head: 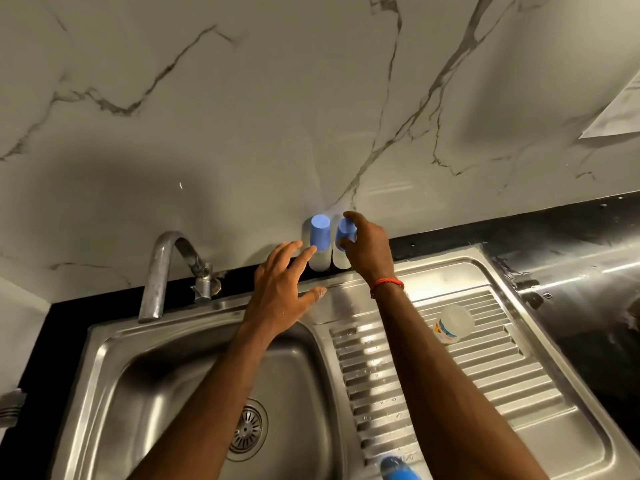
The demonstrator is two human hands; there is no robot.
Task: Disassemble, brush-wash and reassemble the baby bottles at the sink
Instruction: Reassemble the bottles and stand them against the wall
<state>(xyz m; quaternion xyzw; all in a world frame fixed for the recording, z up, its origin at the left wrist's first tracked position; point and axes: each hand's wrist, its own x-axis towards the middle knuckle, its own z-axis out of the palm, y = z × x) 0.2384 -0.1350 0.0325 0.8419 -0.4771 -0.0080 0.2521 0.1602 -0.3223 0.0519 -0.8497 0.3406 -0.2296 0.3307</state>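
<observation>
Two baby bottles with blue caps stand upright side by side against the marble wall, on the black ledge behind the sink. My right hand point(367, 247) grips the blue cap of the right bottle point(341, 259) from above. My left hand point(282, 289) is spread with straight fingers, its fingertips touching the clear body of the left bottle point(319, 233). A clear bottle body with a coloured print point(452, 323) lies on its side on the ribbed drainboard.
The steel sink basin point(156, 393) with its drain lies below my arms, the curved tap point(162, 268) at its back left. A blue object point(398, 469) pokes in at the bottom edge. The black wet counter point(581, 265) stretches right, with a paper on the wall above it.
</observation>
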